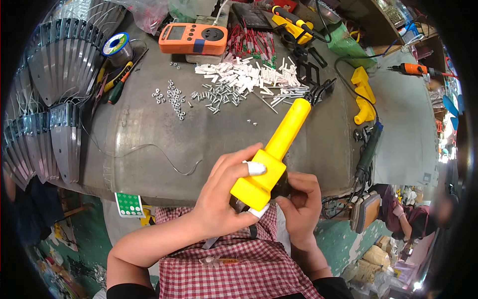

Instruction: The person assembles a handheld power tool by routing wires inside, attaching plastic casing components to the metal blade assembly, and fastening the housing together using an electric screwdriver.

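My left hand (220, 192) is closed round a yellow plastic tool housing (269, 172) with a long, slim handle. The handle points up and to the right, over the metal-topped bench. White wraps cover the tips of the left thumb and a finger. My right hand (303, 207) is beside the lower right of the housing, thumb and fingers curled together. A dark rounded part (281, 185) shows between the housing and these fingers. What the right fingertips grip is hidden.
Beyond my hands lie white tubes (249, 74), loose screws (221, 94) and nuts (174, 99). An orange meter (193, 39) stands behind. Metal blades (64, 65) and a solder spool (118, 48) are left. A yellow housing (363, 94) and soldering iron (368, 152) lie right.
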